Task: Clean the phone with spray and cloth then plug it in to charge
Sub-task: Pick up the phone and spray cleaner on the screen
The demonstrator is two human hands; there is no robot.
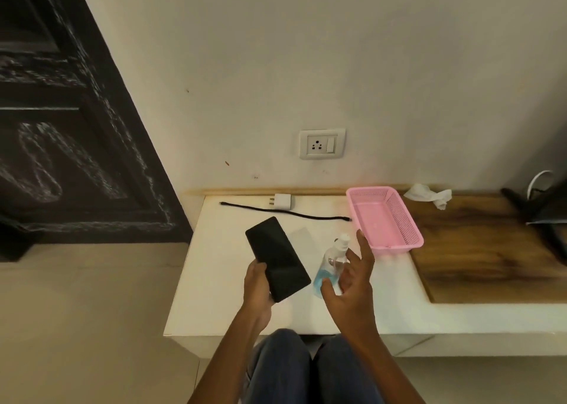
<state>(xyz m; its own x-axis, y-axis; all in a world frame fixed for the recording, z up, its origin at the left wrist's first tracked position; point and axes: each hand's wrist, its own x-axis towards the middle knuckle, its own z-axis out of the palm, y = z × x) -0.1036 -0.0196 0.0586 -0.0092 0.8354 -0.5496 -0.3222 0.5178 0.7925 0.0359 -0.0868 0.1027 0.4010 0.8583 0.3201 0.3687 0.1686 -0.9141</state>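
the left hand (pixel 257 284) has its grip closed around the lower end of the dark phone (pixel 277 258), which juts up and away above the white counter (pixel 214 281). the right hand (pixel 352 284) is spread, fingers loose, just beside the spray bottle (pixel 329 265), its grip holding nothing. the cloth (pixel 429 195) lies beyond the pink basket (pixel 385 219).
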